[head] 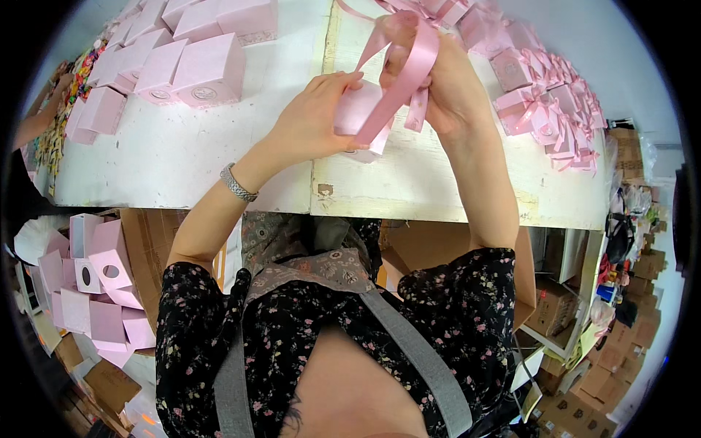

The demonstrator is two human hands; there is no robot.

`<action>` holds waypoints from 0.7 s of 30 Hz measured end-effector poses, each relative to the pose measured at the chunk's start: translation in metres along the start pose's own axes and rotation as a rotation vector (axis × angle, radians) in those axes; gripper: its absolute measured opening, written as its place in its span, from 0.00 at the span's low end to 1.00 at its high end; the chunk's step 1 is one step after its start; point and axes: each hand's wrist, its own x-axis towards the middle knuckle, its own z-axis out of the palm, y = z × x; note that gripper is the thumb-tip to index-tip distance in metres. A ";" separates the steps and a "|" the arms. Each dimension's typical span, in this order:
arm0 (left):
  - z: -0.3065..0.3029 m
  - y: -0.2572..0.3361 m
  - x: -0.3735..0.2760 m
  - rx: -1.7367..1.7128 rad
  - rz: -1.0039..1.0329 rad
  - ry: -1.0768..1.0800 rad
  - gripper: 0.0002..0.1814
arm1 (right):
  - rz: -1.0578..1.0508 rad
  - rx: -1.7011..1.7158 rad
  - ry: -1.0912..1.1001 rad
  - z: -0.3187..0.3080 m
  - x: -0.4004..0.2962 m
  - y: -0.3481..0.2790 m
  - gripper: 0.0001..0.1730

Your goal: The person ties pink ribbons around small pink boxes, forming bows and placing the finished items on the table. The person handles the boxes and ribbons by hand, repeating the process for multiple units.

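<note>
A small pink box [358, 112] rests on the white tabletop in front of me. My left hand [317, 116] grips its left side, with the thumb at the near edge and the fingers over the far edge. A wide pink satin ribbon [402, 82] runs from the near edge of the box up in a loop. My right hand [438, 82] holds the ribbon at the far right of the box, its fingers partly hidden behind the loop. A short printed end of ribbon [417, 112] hangs below my right hand.
Plain pink boxes [208, 68] stand at the table's far left; ribbon-tied boxes [512, 68] crowd the right. A co-worker's arm [41, 117] reaches over colourful items at the left edge. Below the white table [263, 189], more pink boxes [107, 323] fill a cardboard carton [150, 241].
</note>
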 end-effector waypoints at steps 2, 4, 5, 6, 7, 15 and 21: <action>0.000 0.011 0.004 0.041 -0.003 -0.010 0.48 | -0.076 -0.015 0.133 0.000 -0.004 0.002 0.09; -0.004 0.018 0.007 0.136 -0.035 -0.012 0.47 | -0.146 -0.167 0.182 -0.006 -0.006 0.000 0.12; -0.006 0.021 0.009 0.202 -0.060 -0.013 0.47 | -0.179 -0.315 0.173 -0.018 -0.010 -0.005 0.14; -0.004 0.023 0.010 0.267 -0.080 -0.019 0.47 | -0.212 -0.463 0.170 -0.026 -0.014 -0.007 0.15; -0.002 0.021 0.010 0.280 -0.056 0.009 0.45 | -0.150 -0.468 0.166 -0.018 -0.015 -0.013 0.14; 0.019 0.009 0.012 0.356 0.171 0.068 0.21 | -0.171 -0.030 0.125 -0.017 -0.028 -0.027 0.17; 0.028 -0.002 0.022 0.317 0.167 0.010 0.14 | -0.171 -0.067 0.186 0.008 -0.028 -0.023 0.19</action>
